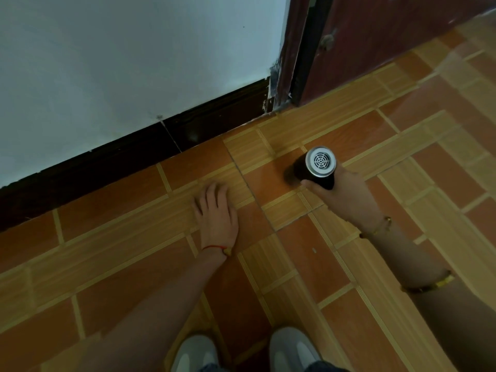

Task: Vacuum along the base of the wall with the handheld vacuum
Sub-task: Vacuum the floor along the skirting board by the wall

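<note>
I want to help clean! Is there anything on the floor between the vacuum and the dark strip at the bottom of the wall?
No, just bare floor tiles between the vacuum and the baseboard, seen from the head camera.

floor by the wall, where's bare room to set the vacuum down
Bare tile runs along the dark skirting left of the left hand, and between the handheld vacuum in the right hand and the door frame. The floor far right is bare too. Crowded: between the two hands, and near the shoes.
</note>
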A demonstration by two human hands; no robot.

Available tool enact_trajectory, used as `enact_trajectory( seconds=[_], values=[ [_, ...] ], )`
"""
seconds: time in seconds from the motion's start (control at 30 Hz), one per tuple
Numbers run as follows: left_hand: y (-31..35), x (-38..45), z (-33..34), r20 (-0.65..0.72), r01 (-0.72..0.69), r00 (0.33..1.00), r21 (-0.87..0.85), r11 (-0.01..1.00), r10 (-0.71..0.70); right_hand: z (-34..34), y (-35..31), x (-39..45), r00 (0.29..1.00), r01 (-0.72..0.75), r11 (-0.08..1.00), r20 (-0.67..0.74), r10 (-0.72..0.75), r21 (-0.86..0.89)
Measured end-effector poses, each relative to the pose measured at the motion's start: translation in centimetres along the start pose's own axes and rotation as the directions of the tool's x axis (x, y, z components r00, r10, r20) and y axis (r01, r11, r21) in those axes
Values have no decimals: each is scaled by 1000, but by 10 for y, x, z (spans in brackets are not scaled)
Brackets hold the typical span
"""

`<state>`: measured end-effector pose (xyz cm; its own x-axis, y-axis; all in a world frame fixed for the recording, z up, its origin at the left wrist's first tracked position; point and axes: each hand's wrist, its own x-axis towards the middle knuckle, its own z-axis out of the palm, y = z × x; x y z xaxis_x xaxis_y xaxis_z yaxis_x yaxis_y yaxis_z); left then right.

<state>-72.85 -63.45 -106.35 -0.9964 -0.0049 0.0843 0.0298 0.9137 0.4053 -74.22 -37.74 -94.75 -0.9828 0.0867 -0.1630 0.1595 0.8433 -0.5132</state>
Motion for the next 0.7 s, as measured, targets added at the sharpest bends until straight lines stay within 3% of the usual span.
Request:
enact_trajectory(
  seconds=[0.07, 0.2, 0.4, 0.57, 0.7],
  values=[
    [6, -8, 3, 18, -18, 1000, -5, 1000, 18, -5, 8, -12, 999, -14, 1000, 29, 15, -27],
    [13, -17, 6, 49, -46, 998, 13, 999, 46, -11, 20, -22, 991, -95, 991, -102, 86, -95],
    [17, -23, 6, 56, -79, 996, 69, 994, 76, -16, 20, -32, 995, -40, 997, 86, 46, -70],
    [18, -31, 5, 79, -85, 994, 66, 994, 80, -15, 24, -37, 992, -123, 983, -52, 117, -138],
    [18, -35, 5, 106, -104, 990, 72, 992, 97, -23, 19, -44, 985, 2, 1000, 172, -3, 1]
  ],
)
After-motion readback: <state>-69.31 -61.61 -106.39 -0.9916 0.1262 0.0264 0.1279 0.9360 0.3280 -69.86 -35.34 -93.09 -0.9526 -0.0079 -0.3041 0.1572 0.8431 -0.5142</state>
